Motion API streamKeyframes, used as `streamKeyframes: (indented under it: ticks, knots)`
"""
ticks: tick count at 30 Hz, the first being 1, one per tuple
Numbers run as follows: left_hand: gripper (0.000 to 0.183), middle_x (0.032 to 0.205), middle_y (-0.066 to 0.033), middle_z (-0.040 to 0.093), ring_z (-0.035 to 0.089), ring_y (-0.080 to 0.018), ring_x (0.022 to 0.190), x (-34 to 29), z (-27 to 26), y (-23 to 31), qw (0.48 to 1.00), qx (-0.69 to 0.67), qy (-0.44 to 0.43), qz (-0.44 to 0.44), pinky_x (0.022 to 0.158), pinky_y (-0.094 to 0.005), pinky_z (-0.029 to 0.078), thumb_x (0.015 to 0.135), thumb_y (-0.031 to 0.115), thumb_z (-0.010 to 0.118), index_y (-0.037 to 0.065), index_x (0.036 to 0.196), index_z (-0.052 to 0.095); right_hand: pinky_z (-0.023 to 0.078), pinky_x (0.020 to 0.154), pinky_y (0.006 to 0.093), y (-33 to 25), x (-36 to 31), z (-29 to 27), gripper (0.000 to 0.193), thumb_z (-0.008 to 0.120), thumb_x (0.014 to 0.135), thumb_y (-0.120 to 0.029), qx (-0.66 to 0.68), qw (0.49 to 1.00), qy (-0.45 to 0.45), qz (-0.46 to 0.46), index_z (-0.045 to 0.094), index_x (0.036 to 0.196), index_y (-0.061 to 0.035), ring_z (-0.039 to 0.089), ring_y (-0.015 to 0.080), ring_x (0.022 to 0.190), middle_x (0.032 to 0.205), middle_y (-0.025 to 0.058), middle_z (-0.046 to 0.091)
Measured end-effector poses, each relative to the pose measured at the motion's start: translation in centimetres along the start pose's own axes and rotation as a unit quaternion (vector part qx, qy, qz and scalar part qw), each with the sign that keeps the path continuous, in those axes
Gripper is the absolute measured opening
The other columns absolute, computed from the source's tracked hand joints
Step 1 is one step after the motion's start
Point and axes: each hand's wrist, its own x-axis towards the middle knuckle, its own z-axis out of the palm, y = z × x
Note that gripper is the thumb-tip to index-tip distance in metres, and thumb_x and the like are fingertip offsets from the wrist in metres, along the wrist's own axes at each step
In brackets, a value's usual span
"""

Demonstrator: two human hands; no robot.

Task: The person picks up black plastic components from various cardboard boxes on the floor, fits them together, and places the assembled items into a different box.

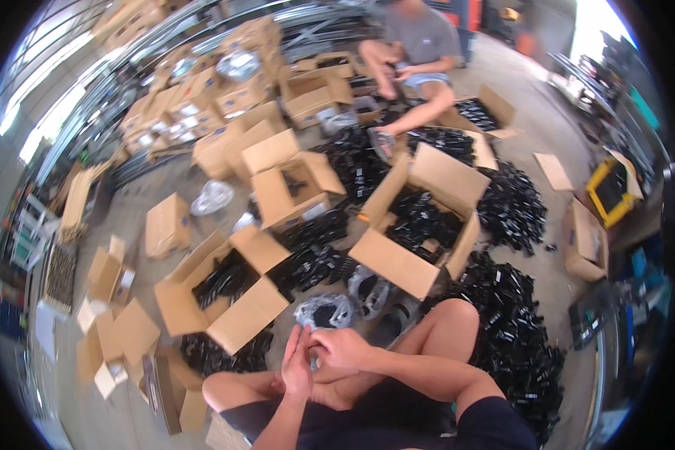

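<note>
My left hand point(297, 367) is raised in front of my crossed legs, its fingers stretched out and held side by side. Against its palm side, my right hand point(339, 349) has its fingers curled; whatever may be in them is hidden. Just beyond both hands lies a transparent plastic bag point(324, 309) with black contents, and a second plastic bag point(369, 291) is beside it. An open cardboard box point(247, 319) partly filled with black pieces stands ahead on the left. Another open box point(394, 262), holding many small black parts, stands ahead on the right.
Loose black parts point(502, 322) form a large heap along my right side. More black parts point(307, 247) lie between the boxes. A person point(420, 45) sits on the floor at the far side. Stacked cartons point(195, 97) stand at the back left, and a yellow-edged crate point(609, 191) at the right.
</note>
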Motion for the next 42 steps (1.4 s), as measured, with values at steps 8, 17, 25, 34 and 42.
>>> streamKeyframes:
  ticks: [8, 17, 25, 34, 42]
  knots:
    - [0.035, 0.135, -0.0125, 0.063, 0.059, -0.0339, 0.122, -2.3, -9.2, -2.9, 0.651, 0.751, -0.025, 0.106, 0.106, -0.0531, 0.041, 0.087, 0.030, 0.069, 0.007, 0.112, 0.071, 0.054, 0.059, 0.0348, -1.3, 0.8, -1.7, 0.012, 0.074, 0.086, -0.013, 0.050, 0.997, 0.018, 0.057, 0.065, 0.089, -0.0045, 0.068, 0.0239, 0.066, 0.079, 0.0117, 0.068]
    - [0.041, 0.136, -0.0059, 0.063, 0.055, -0.0253, 0.129, -5.3, -3.6, -1.0, 0.506, 0.842, -0.181, 0.044, 0.112, -0.0673, 0.026, 0.094, 0.045, 0.056, 0.014, 0.117, 0.071, 0.057, 0.068, 0.0372, -0.8, 0.2, -1.6, 0.012, 0.069, 0.087, -0.009, 0.089, 0.995, 0.006, 0.045, 0.066, 0.096, -0.0023, 0.070, 0.0280, 0.077, 0.092, 0.0140, 0.069]
    - [0.062, 0.128, -0.0115, 0.065, 0.059, -0.0229, 0.124, -6.0, 0.0, -1.3, 0.576, 0.760, -0.286, 0.092, 0.104, -0.0579, 0.038, 0.083, 0.063, 0.064, 0.014, 0.122, 0.065, 0.054, 0.077, 0.0445, 0.2, -1.0, 0.2, 0.021, 0.061, 0.091, -0.013, 0.072, 0.997, -0.011, 0.038, 0.066, 0.109, -0.0046, 0.069, 0.0360, 0.090, 0.098, 0.0167, 0.070]
    - [0.050, 0.121, -0.0077, 0.062, 0.058, -0.0218, 0.114, -4.1, 0.3, -4.6, 0.571, 0.759, -0.309, -0.037, 0.093, -0.0387, 0.043, 0.088, 0.048, 0.058, 0.014, 0.125, 0.059, 0.054, 0.074, 0.0431, -0.2, -1.6, 1.4, 0.032, 0.069, 0.089, -0.021, 0.085, 0.988, -0.115, 0.049, 0.065, 0.118, -0.0066, 0.069, 0.0337, 0.085, 0.103, 0.0143, 0.071]
    - [0.025, 0.110, -0.0043, 0.057, 0.056, -0.0139, 0.101, -4.1, -3.7, -14.0, 0.563, 0.806, -0.163, -0.081, 0.081, -0.0275, 0.043, 0.100, 0.023, 0.044, 0.013, 0.118, 0.056, 0.052, 0.075, 0.0471, -0.1, -2.3, 2.2, 0.034, 0.069, 0.088, -0.029, 0.058, 0.984, -0.162, 0.046, 0.064, 0.115, -0.0080, 0.068, 0.0361, 0.087, 0.094, 0.0153, 0.069]
